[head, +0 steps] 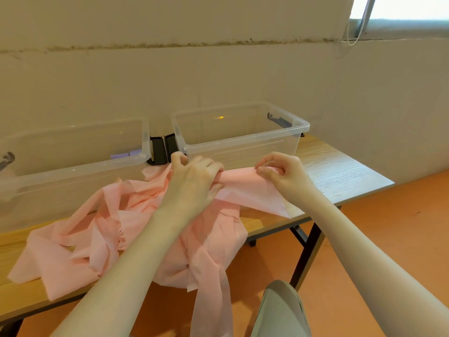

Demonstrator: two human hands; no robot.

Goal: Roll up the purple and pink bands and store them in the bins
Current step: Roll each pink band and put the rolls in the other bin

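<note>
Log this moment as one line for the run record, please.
left hand grips pink band | right hand pinches its end | purple rolls in left bin | right bin holds no bands

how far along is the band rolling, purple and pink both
Purple looks done: purple rolls sit in the left bin. Pink is in hand: the left hand and right hand grip one pink band. Left: the loose pink pile on the table; the right bin looks empty.
</note>
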